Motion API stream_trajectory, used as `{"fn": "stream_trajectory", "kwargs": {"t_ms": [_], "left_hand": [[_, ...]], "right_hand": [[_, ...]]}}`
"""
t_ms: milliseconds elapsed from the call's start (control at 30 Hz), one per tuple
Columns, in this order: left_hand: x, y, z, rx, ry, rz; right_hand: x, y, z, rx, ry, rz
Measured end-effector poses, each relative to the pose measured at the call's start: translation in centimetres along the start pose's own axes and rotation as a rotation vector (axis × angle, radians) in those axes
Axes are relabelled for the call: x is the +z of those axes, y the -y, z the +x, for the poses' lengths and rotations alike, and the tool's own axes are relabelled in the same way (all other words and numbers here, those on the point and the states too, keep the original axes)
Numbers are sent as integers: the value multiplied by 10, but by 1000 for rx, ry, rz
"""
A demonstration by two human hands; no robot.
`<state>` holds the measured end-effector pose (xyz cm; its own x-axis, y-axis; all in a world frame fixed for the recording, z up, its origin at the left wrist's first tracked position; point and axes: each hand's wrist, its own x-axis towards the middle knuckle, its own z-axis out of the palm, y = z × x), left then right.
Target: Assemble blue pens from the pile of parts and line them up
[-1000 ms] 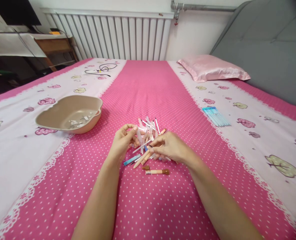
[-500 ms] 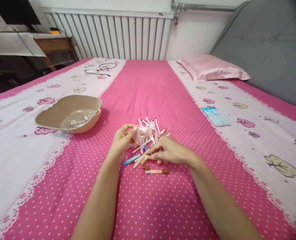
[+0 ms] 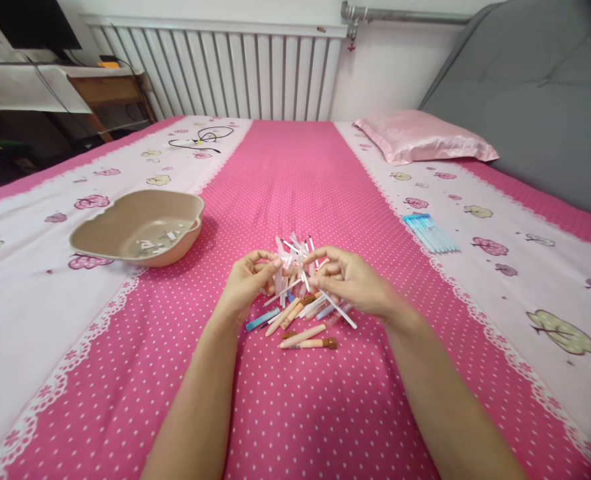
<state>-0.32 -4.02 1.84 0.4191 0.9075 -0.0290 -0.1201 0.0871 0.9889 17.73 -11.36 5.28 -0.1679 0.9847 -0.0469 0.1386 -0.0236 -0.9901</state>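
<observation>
A heap of pen parts [image 3: 300,293], thin white refills, beige and blue barrels and brown caps, lies on the pink dotted bedspread [image 3: 295,193]. My left hand [image 3: 248,283] hovers over the heap's left side with fingers curled, pinching a small pale piece. My right hand [image 3: 352,280] is raised at the heap's right side, fingers closed on a thin white refill [image 3: 338,308] that slants down to the right. The fingertips of both hands nearly meet above the heap. A beige barrel with a brown cap [image 3: 315,344] lies nearest me.
A beige tray [image 3: 138,227] holding several small white bits sits to the left. A bundle of light blue pens [image 3: 431,233] lies to the right. A black cable [image 3: 202,138], a pink pillow [image 3: 422,137], a grey headboard [image 3: 535,93] and a white radiator [image 3: 235,67] are farther back.
My right hand has lifted from the near side of the heap up toward my left hand, bringing a white refill with it. My left hand has stayed nearly still.
</observation>
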Motion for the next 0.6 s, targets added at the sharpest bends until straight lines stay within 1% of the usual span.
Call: {"fn": "stream_trajectory", "kwargs": {"t_ms": [100, 167, 267, 367, 500, 600], "left_hand": [[0, 0, 0, -15, 84, -1], [1, 0, 0, -30, 119, -6], [2, -1, 0, -59, 125, -12], [3, -2, -1, -70, 123, -16], [4, -1, -3, -55, 149, 3], [3, 0, -3, -47, 192, 11]], "right_hand": [[-2, -1, 2, -97, -63, 143], [-3, -2, 4, -118, -102, 215], [-4, -3, 5, -73, -130, 339], [-4, -2, 4, -17, -116, 421], [2, 1, 4, 6, -93, 451], [10, 0, 6, -9, -132, 452]]}}
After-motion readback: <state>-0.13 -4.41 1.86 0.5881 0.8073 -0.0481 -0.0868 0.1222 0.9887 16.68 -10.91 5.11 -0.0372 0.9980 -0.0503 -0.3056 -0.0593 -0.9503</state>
